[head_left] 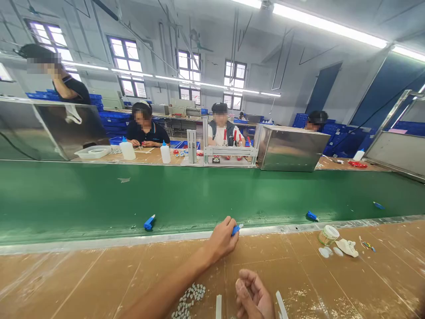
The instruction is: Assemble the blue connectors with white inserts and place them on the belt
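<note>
Your left hand (223, 238) reaches out over the near edge of the green surface (186, 195), its fingers pinched around a blue piece (235, 230) whose pale tip points right, above the metal strip (133, 241) that borders the brown worktop (73, 283). Your right hand (254, 294) is nearer you, fingers loosely curled; whether they close on anything, you cannot tell from this view. To its left lies a pale strip (218, 306), and farther left, beside your left forearm, a heap of small grey pieces (189, 300); a second pale strip (281, 305) lies just to its right. Farther right, a round tub (329, 235) stands next to a crumpled white cloth (347, 247), while across the green surface co-workers sit at the far bench
</note>
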